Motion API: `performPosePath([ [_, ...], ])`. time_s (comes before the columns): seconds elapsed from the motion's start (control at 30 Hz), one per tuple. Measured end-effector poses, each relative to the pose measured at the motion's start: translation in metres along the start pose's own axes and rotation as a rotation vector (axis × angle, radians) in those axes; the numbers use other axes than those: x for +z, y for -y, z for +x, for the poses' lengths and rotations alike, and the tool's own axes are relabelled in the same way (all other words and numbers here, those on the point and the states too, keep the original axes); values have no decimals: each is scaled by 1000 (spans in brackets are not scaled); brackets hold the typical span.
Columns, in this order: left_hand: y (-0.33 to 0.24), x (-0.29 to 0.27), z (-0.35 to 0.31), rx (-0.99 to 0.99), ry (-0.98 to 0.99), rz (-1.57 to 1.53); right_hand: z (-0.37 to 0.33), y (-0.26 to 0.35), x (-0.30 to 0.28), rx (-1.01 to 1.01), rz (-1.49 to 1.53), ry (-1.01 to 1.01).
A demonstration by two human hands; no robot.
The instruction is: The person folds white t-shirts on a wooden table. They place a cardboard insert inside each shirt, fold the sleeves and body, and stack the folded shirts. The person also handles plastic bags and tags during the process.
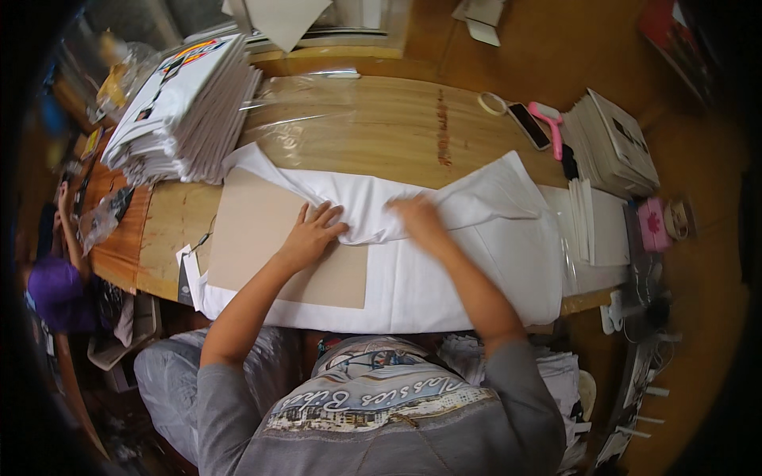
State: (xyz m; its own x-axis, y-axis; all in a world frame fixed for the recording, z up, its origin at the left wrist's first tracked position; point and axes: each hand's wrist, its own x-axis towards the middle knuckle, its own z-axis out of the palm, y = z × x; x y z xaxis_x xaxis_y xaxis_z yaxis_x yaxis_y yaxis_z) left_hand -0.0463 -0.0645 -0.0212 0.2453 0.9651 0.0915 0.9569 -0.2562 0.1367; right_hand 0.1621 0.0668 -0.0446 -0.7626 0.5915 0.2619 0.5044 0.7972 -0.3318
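Handling white T-shirt: spread on your counter; likely light, soft; pinch folded edges.
Cardboard sheet: looks stiff.
Your left hand: splayed over cardboard and fabric.
Your right hand: blurred, grip unclear.

Moderate light; black fisheye rim, table edge bowed; right fingers motion-blurred; plastic sheet glinting.
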Motion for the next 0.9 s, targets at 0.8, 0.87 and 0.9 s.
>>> performPosePath([
  [0.8,-12,21,1,-20,-141,-196,-203,-22,-48,546,73,-582],
  [0.87,-12,23,-1,12,-175,-199,-151,50,-31,174,366,-163],
  [0.9,-12,22,-2,31,-182,-185,-130,78,-28,-13,186,-96],
])
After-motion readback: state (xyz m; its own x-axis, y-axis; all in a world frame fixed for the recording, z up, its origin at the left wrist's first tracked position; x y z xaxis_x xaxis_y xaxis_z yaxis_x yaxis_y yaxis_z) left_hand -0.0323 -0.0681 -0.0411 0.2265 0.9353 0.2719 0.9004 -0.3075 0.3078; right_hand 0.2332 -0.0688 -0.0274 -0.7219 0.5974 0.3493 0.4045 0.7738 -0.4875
